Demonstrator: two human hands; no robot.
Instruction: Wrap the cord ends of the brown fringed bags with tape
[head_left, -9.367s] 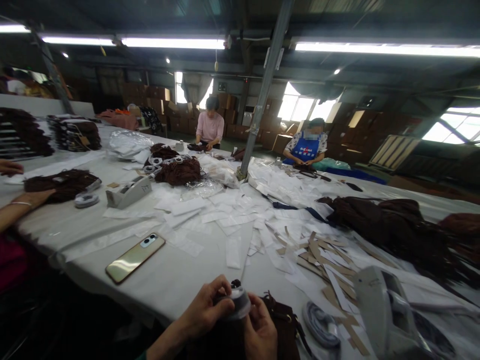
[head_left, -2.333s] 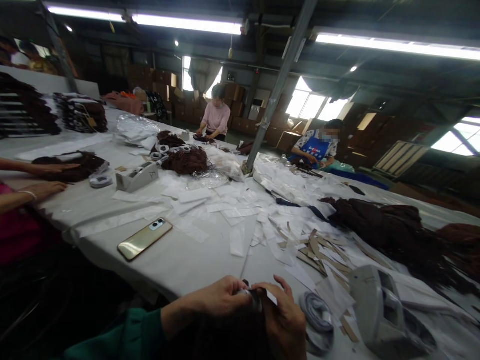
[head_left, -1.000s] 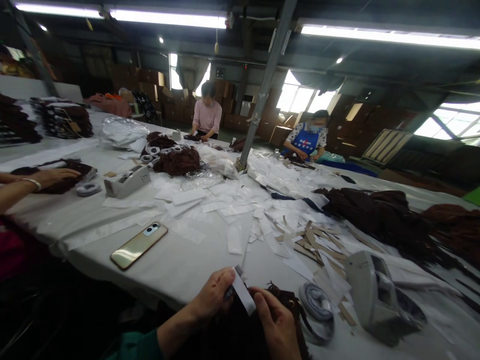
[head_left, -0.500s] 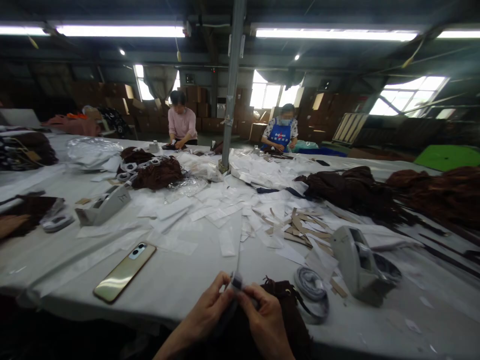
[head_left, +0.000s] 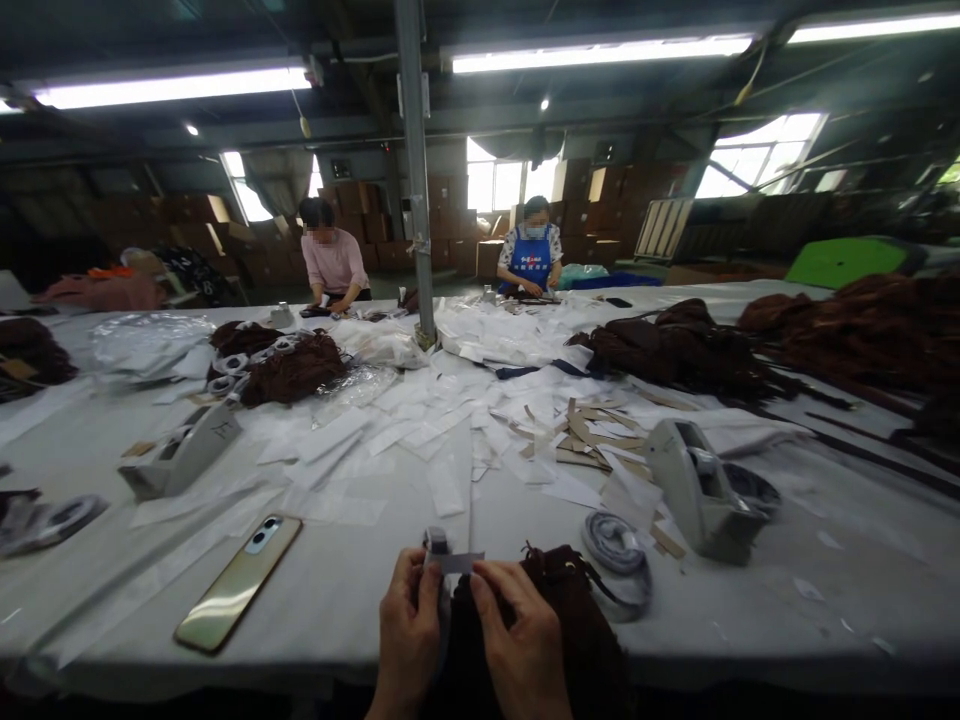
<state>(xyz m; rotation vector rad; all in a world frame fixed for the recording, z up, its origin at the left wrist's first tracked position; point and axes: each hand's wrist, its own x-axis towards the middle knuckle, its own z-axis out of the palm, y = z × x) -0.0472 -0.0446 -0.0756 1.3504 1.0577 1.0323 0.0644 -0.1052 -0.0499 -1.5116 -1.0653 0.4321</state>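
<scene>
Near the table's front edge, my left hand pinches one end of a short grey strip, with a small grey roll at its fingertips. The strip's other end lies between the thumb and fingers of my right hand. Dark brown fringed fabric lies beneath and beside my right hand. A coil of grey tape rests just behind that fabric. Left of my hands a gold phone lies on the white table.
Tape dispensers stand at right and left. Paper scraps cover the middle. Brown fabric heaps lie beyond at right. A grey post rises mid-table. Two people work at the far side.
My hands have moved slightly apart, and the grey strip now shows stretched between them. The whole view has shifted, with the background sliding left.
</scene>
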